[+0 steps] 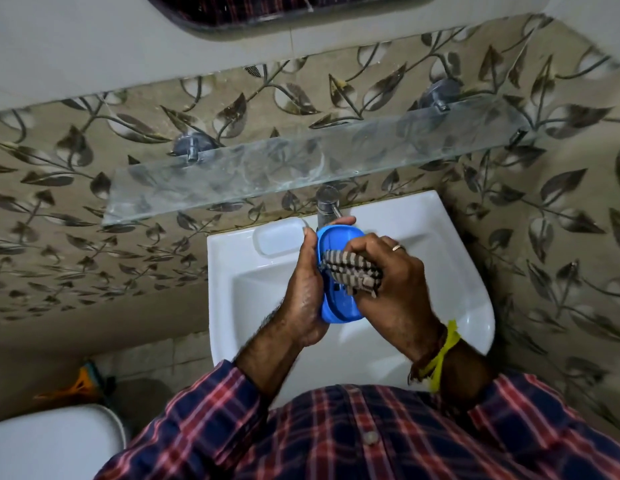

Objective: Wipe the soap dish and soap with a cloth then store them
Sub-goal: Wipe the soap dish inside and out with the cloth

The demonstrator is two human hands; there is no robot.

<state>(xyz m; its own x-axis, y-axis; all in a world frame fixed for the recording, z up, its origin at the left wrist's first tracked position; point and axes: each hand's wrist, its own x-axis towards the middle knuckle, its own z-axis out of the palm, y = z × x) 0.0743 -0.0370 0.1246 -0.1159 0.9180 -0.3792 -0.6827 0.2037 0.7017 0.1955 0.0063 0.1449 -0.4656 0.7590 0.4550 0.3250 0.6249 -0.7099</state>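
A blue oval soap dish [336, 244] is held on edge over the white sink [440, 271], its hollow side facing right. My left hand [305, 292] grips it along its left rim, thumb at the top. My right hand [391, 289] presses a folded brown-and-cream striped cloth [350, 271] against the inside of the dish. A ring shows on one right finger. I see no soap bar; the sink's moulded soap recess [277, 237] to the left of the tap looks bare.
A chrome tap [327, 206] stands just behind the dish. A glass shelf [301, 168] on two brackets runs along the leaf-patterned wall above the sink. A white toilet lid [52, 441] and an orange object [80, 382] lie at the lower left.
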